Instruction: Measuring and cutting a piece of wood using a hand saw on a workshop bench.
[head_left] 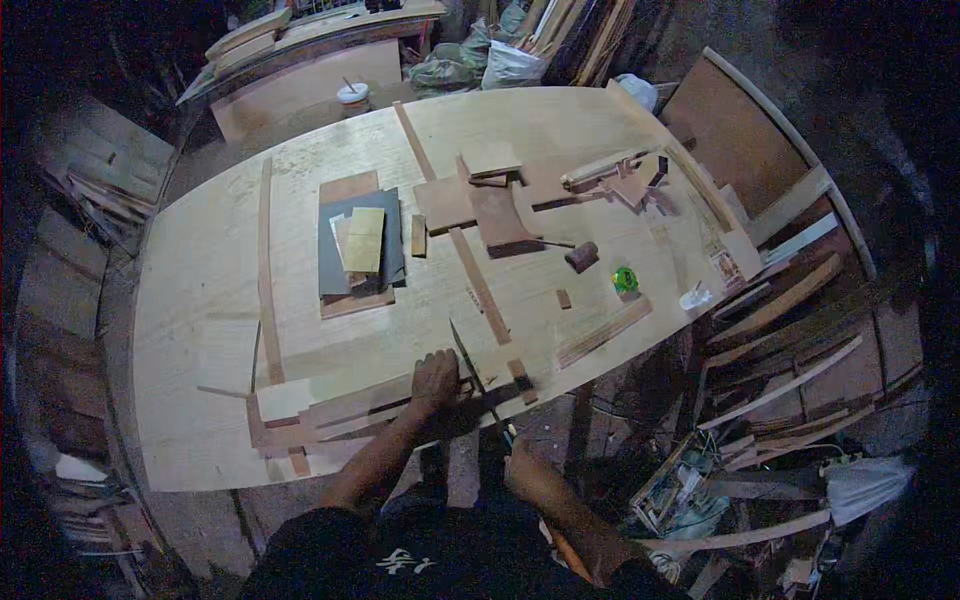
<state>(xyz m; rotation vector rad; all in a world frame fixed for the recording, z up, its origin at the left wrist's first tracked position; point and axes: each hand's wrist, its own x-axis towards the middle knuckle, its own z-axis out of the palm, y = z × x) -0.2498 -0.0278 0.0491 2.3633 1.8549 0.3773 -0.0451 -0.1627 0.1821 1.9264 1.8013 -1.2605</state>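
My right hand (528, 472) is closed around the grip of a handsaw at the near edge of the wooden worktop (200, 350). The saw's long, narrow dark blade (473, 362) points away and slightly left, beside my left hand. My left hand (437, 382) bears down on a pale wooden strip (360, 405), with its fingers bent over it. The strip lies along the near edge with other boards. Shadow hides where blade and wood meet.
A mallet (582, 257), green tape measure (625, 280) and small wood block (564, 299) lie to the right. Left of centre, a dark sheet (330, 250) carries a yellowish block (367, 240). Boards and offcuts crowd the right side; a white bucket (353, 95) stands beyond the worktop.
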